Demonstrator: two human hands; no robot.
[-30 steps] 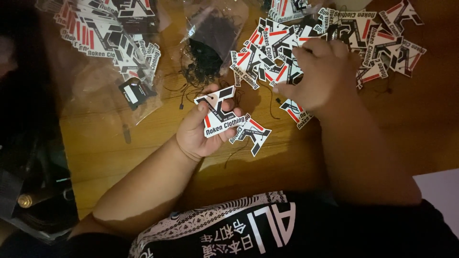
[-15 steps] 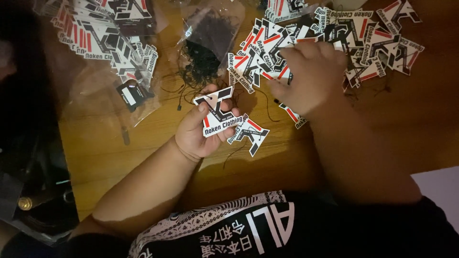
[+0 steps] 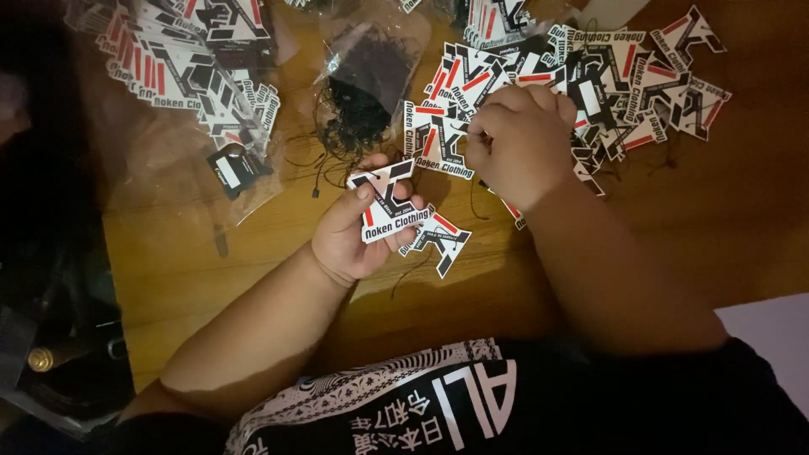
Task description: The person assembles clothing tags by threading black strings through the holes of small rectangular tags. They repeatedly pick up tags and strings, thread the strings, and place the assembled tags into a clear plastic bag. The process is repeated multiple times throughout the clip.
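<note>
Left hand grips a letter-shaped hang tag. Right hand, clenched, has shifted leftward over the far tag pile, pinching apparently a string

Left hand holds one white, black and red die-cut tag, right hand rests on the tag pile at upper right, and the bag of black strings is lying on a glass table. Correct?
Not quite: the table is wood, not glass, as the head view shows. The rest holds: the left hand grips one die-cut tag, the right hand rests on the tag pile, and the bag of black strings lies on the table.
</note>
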